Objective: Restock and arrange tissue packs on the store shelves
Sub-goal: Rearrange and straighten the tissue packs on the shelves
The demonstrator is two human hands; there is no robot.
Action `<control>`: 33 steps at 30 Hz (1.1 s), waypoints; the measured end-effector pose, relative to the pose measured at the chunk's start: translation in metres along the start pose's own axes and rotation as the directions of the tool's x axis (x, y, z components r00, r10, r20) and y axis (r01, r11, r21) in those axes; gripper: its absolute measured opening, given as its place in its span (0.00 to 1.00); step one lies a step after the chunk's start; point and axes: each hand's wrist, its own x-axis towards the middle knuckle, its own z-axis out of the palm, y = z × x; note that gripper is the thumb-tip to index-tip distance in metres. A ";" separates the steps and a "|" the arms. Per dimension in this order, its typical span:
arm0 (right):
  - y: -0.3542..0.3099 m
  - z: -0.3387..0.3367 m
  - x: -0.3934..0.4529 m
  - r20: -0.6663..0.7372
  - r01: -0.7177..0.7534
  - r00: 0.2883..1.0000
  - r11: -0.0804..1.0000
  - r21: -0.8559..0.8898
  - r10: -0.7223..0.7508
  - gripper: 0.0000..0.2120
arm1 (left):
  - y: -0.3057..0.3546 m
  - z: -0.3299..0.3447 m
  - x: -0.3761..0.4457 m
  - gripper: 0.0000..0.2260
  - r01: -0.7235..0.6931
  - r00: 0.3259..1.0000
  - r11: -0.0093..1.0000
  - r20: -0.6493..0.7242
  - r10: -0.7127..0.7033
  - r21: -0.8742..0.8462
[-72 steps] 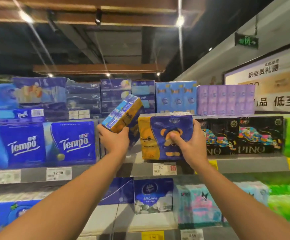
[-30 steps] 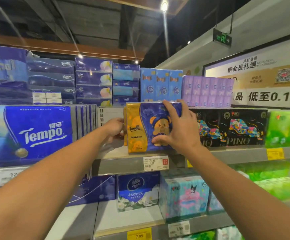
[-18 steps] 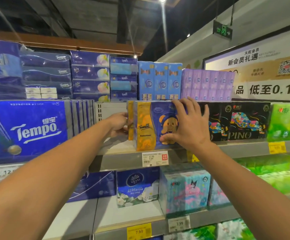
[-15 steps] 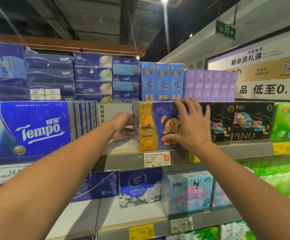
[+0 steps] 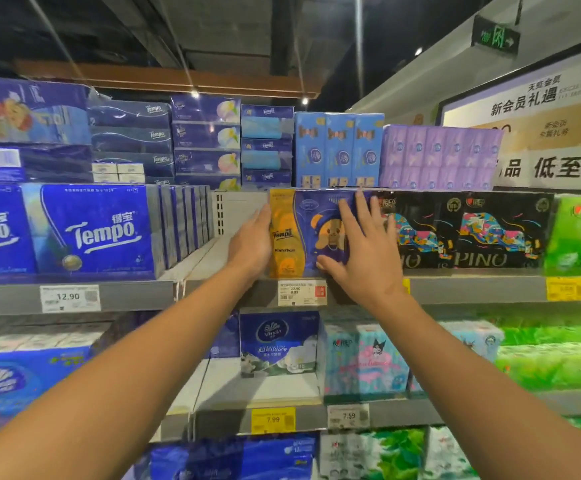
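Your hands are both on the orange-and-purple Tempo pack (image 5: 308, 233), which stands upright at the front of the upper shelf (image 5: 136, 296), its lower edge just above a white price tag (image 5: 302, 292). Your right hand (image 5: 361, 251) lies flat on the pack's front face, fingers straight and spread, the fingertips reaching its top edge and the thumb stretched out low across the bear print. Your left hand (image 5: 252, 242) rests against the pack's orange left side with fingers straight; you grip nothing with either one.

To the right, the pack sits touching or just beside the black PINO packs (image 5: 483, 230), which your right hand partly covers; green packs (image 5: 580, 233) follow at the far right. To the left there is a bare stretch of shelf floor between the pack and the blue Tempo packs (image 5: 98, 230), with a perforated white divider (image 5: 220, 213) showing at the back of that gap.

Stacked on the level above are light-blue packs (image 5: 339, 148) and purple packs (image 5: 441, 157), directly over the one you touch. On the shelf below, a Vinda pack (image 5: 278, 342) stands near a pastel pack with a cartoon figure (image 5: 365, 358). Yellow tags (image 5: 273, 419) mark the lower rail.
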 end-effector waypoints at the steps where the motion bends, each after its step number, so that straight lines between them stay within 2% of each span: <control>1: 0.000 0.001 -0.008 -0.010 0.001 1.000 0.999 0.042 -0.001 0.44 | -0.003 0.000 -0.008 0.28 -0.059 0.994 0.993 -0.085 0.068 0.105; 4: -0.002 -0.001 -0.037 -0.013 -0.031 0.999 0.979 0.201 0.034 0.39 | -0.002 0.004 -0.047 0.22 -0.141 0.950 0.974 -0.254 0.184 0.179; 6: -0.002 -0.010 -0.060 0.001 -0.094 0.995 0.952 0.291 0.098 0.38 | -0.002 0.012 -0.078 0.20 -0.190 0.941 0.961 -0.243 0.237 0.201; 9: 0.003 -0.030 -0.109 0.048 -0.225 0.974 0.921 0.317 0.222 0.39 | -0.011 0.029 -0.123 0.21 -0.266 0.951 0.926 -0.083 0.297 0.269; 12: 0.009 -0.066 -0.176 0.094 -0.395 0.918 0.875 0.279 0.384 0.38 | -0.025 0.050 -0.166 0.24 -0.262 0.965 0.916 0.109 0.239 0.305; 14: 0.010 -0.099 -0.229 0.098 -0.511 0.860 0.836 0.201 0.501 0.37 | -0.038 0.064 -0.197 0.23 -0.282 0.949 0.904 0.234 0.213 0.322; 18: -0.003 -0.174 -0.353 0.076 -0.742 0.670 0.671 0.022 0.738 0.36 | -0.069 0.101 -0.288 0.24 -0.357 0.837 0.898 0.514 0.186 0.258; 21: -0.031 -0.248 -0.458 0.019 -0.888 0.456 0.456 -0.052 0.890 0.35 | -0.076 0.129 -0.382 0.25 -0.369 0.695 0.914 0.703 0.153 0.166; 25: -0.091 -0.369 -0.583 -0.118 -0.985 0.172 0.168 -0.046 0.978 0.32 | -0.058 0.156 -0.527 0.24 -0.342 0.406 0.939 0.895 0.187 -0.041; 30: -0.167 -0.506 -0.730 -0.347 -0.987 -0.157 -0.160 0.019 0.924 0.34 | -0.021 0.179 -0.727 0.23 -0.380 0.038 0.899 0.967 0.251 -0.218; 33: -0.215 -0.580 -0.813 -0.478 -0.949 -0.316 -0.280 0.148 0.819 0.32 | -0.002 0.190 -0.853 0.23 -0.403 -0.200 0.860 0.947 0.251 -0.313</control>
